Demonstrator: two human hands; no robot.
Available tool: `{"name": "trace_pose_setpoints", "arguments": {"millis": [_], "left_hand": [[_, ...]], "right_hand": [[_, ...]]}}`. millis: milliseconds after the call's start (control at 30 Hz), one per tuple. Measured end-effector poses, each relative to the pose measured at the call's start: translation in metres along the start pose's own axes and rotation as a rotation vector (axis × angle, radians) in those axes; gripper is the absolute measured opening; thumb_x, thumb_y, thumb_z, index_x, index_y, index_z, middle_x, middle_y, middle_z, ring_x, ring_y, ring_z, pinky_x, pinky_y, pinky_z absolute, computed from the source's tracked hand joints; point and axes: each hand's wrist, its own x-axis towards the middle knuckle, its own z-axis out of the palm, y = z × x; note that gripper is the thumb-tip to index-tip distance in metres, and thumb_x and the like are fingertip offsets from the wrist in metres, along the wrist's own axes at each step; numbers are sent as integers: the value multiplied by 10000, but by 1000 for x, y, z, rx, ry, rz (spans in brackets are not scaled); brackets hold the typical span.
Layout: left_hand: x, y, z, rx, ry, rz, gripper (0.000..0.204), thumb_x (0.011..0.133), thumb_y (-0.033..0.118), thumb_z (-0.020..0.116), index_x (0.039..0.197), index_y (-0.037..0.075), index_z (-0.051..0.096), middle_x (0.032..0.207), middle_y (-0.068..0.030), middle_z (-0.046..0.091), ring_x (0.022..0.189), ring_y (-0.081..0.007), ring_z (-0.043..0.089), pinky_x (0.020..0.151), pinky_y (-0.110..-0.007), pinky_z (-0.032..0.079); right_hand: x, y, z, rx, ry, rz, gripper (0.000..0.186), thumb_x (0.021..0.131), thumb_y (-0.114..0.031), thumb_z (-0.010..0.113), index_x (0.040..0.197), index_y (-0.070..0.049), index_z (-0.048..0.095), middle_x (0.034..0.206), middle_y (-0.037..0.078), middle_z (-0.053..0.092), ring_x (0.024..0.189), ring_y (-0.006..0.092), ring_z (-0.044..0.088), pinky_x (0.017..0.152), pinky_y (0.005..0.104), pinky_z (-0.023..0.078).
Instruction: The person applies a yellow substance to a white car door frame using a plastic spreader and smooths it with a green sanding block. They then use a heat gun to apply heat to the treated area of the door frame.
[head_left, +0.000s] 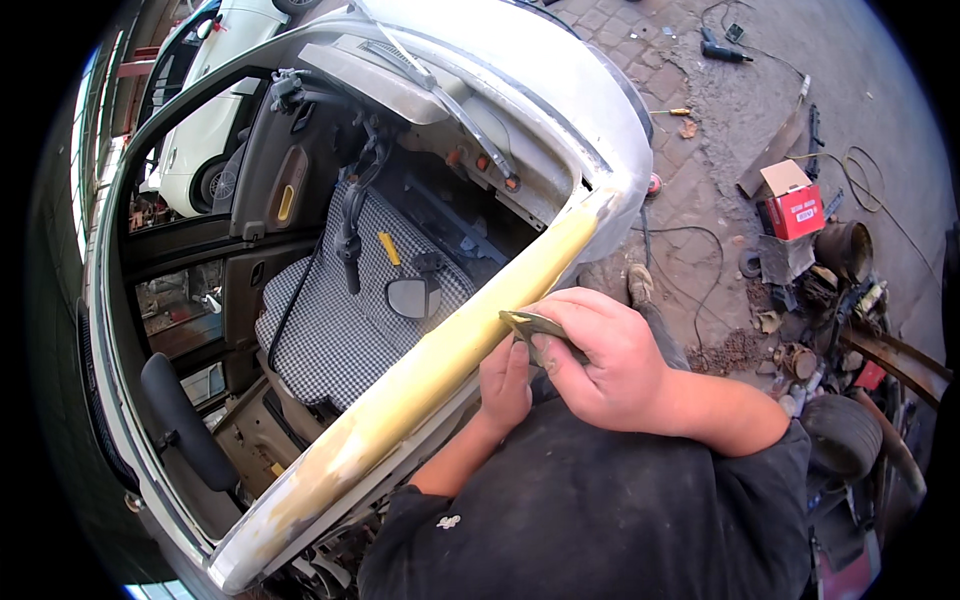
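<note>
Near the centre of the frame, the left hand [505, 386] and the right hand [612, 362], both with fingers closed, pinch a dark sheet [541, 323] beside the yellow pillar [440, 368].

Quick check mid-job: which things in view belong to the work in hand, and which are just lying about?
Apparently in the job:
folded dark sheet, in the right grip
yellow-coated vehicle pillar, beside it

Seemingly just lying about:
red box
dark power tool
yellow object on the checked seat
</note>
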Motion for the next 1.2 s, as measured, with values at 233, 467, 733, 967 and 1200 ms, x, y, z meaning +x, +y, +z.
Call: {"name": "trace_pose_setpoints", "arguments": {"millis": [233,467,733,967,1200], "left_hand": [[4,-15,-5,185,84,122,405,1072,204,412,1282,-109,559,1112,-88,647,1006,-132,565,900,-276,431],[0,-14,-2,-17,41,-36,382,1074,203,409,1288,-75,562,1148,-82,656,1050,-119,583,927,-281,458],[-4,-22,-11,97,71,-31,372,1071,236,434,1227,-51,612,1009,-44,654,960,-103,571,873,-271,457],[-9,-33,-17,83,54,-72,372,1074,239,424,1206,-48,621,978,-18,638,887,-78,526,806,-243,435],[-16,2,0,-92,86,-18,298,1062,211,468,1109,-26,641,985,-16,652,883,-84,565,783,-263,472]], "right_hand": [[-11,73,-19,-134,363,297,175,917,-24,597,1070,25,666,981,180,680,887,341,658,797,374,521],[-25,19,34,-33,354,75,261,845,38,630,1105,45,648,1017,207,654,908,356,654,804,385,540],[-40,19,20,-79,411,-40,226,872,28,653,1095,66,650,1008,210,670,906,341,672,809,386,550],[-28,38,34,-126,470,112,201,912,-4,598,1100,49,647,1008,189,658,887,324,652,809,377,530],[-30,-46,77,72,288,-149,321,788,88,676,1106,77,642,1011,197,642,868,331,653,783,361,537]]}}
